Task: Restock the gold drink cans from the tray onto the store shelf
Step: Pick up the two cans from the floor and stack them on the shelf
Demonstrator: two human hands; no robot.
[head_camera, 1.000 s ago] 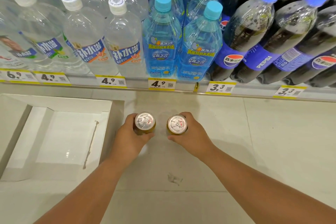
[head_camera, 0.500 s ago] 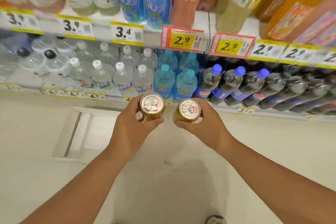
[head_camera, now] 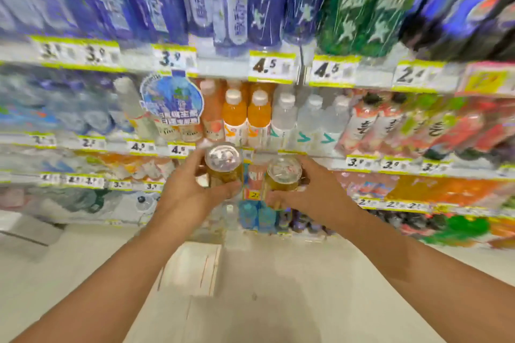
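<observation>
Each of my hands holds one gold drink can upright, silver lid toward me. My left hand wraps the left gold can. My right hand grips the right gold can. Both cans are raised in front of the store shelf, level with the rows of orange and clear bottles. The white cardboard tray lies on the floor below my hands, and what shows of it holds no cans. The whole view is blurred by motion.
Shelves full of bottled drinks with yellow price tags fill the view ahead. A round blue promotional sign hangs from the upper shelf edge. Pale floor tiles lie under my arms.
My view has tilted up from the bottom shelf to the higher shelves. Both hands have risen with their cans and moved a little apart. The tray now sits lower in view.
</observation>
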